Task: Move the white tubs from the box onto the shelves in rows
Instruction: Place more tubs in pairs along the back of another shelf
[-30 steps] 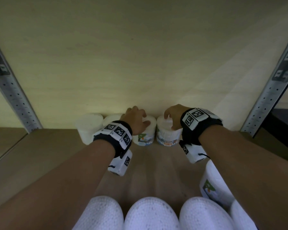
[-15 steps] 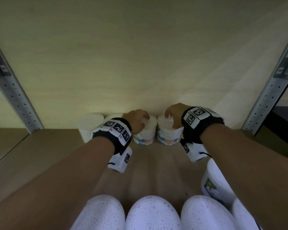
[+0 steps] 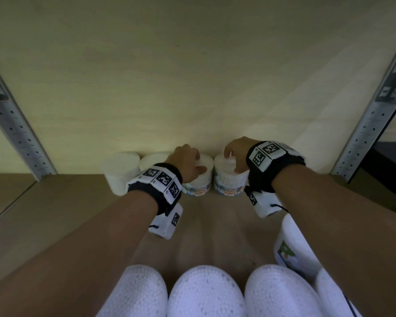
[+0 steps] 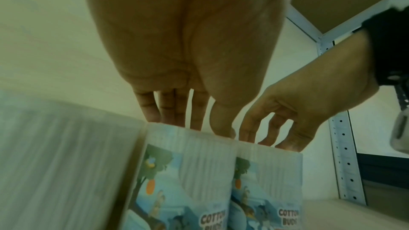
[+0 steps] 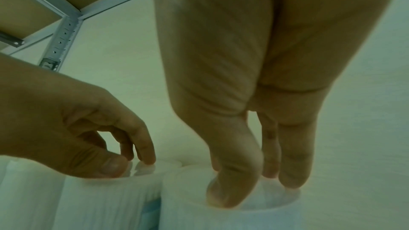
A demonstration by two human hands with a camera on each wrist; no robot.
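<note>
Two white tubs with "Cotton Buds" labels stand side by side at the back of the shelf, against the wall. My left hand [image 3: 191,164] rests its fingertips on the lid of the left tub [image 3: 197,183]. My right hand [image 3: 233,160] touches the lid of the right tub [image 3: 230,183] with thumb and fingertips. In the left wrist view the left hand [image 4: 188,114] reaches straight down onto its tub [image 4: 188,172], and the right hand [image 4: 272,132] sits on the neighbouring tub [image 4: 272,172]. In the right wrist view the right thumb [image 5: 230,190] presses on the lid [image 5: 221,216].
Two more plain white tubs [image 3: 121,172] [image 3: 151,160] continue the back row to the left. A row of white tubs [image 3: 206,291] fills the front edge, with a labelled one [image 3: 293,248] under my right forearm. Metal uprights [image 3: 16,133] [image 3: 375,110] flank the wooden shelf board [image 3: 55,213].
Both hands have slid their tubs a little further back, up to the wall. The fingers have settled onto the lids.
</note>
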